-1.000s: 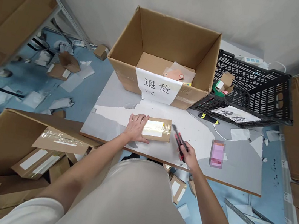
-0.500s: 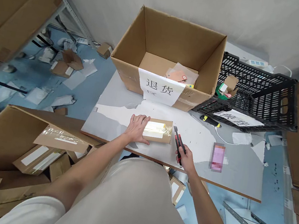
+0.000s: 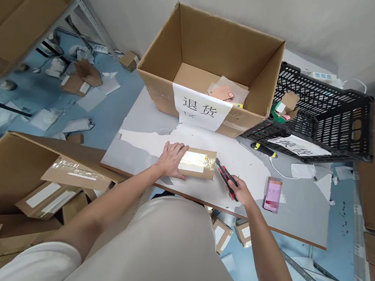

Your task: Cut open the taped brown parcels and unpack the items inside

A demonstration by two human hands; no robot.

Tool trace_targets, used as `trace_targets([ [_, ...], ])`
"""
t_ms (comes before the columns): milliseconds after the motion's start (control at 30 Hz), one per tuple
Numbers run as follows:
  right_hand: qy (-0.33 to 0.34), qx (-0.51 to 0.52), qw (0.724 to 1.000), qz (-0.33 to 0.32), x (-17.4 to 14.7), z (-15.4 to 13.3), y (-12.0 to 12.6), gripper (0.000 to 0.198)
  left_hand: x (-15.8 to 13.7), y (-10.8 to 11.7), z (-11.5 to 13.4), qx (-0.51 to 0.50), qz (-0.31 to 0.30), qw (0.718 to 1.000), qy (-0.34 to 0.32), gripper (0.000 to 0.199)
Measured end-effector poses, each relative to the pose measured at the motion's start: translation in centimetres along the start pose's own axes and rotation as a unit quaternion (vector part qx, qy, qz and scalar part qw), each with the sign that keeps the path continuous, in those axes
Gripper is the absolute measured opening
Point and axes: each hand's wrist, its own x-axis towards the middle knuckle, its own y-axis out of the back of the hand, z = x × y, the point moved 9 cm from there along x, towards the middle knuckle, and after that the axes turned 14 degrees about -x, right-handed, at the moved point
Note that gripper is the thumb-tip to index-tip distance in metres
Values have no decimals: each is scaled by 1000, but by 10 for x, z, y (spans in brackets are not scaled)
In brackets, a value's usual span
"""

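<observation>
A small cardboard box (image 3: 209, 166) with a white label and clear tape lies on the table (image 3: 135, 151). My left hand (image 3: 172, 159) grips its left end, fingers along the far side and thumb at the near side. In my right hand (image 3: 238, 190) is a black and red utility knife (image 3: 225, 174). The knife's tip points at the far right corner of the box; whether it touches the cardboard I cannot tell.
Behind stands a large open carton (image 3: 160, 88) with papers inside. To its right is a black plastic crate (image 3: 345, 152); in front of it lies a black and yellow scanner-like tool (image 3: 263, 150). A phone (image 3: 273, 194) rests at right. An open carton of parcels (image 3: 13, 149) stands lower left.
My right hand has moved slightly right and toward the far side, and the utility knife has turned flatter, its tip closer to the box. My left hand stays on the box.
</observation>
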Motion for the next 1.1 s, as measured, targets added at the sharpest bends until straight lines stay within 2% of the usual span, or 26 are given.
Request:
trace_targets([
  [100, 6, -22, 999, -47, 1, -3, 9, 40, 1, 2, -1, -11, 6, 1000, 5, 114],
  [233, 0, -41, 997, -71, 1, 0, 13, 39, 1, 2, 1, -12, -1, 1000, 10, 110],
  [400, 10, -82, 990, -111, 0, -2, 5, 37, 1, 1, 1, -7, -7, 1000, 2, 111],
  [600, -13, -64, 991, -121, -15, 11, -12, 37, 1, 1, -1, -20, 10, 1000, -14, 115],
  [700, -15, -62, 993, -102, -19, 11, -9, 38, 0, 0, -4, -21, 9, 1000, -3, 115],
  [867, -41, -50, 996, -68, -41, 27, 23, 36, 1, -1, -1, -2, -4, 1000, -2, 117],
  [933, -29, -24, 999, -21, -45, 30, 34, 35, 1, 0, 1, 1, -9, 1000, -7, 117],
  [1000, -11, 9, 998, 54, -41, 28, 37, 35, -1, 6, 0, 0, 2, 1000, -10, 115],
  [1100, 16, 88, 983, 159, -21, 21, 16, 44, -20, 20, -19, -38, 85, 995, 22, 111],
])
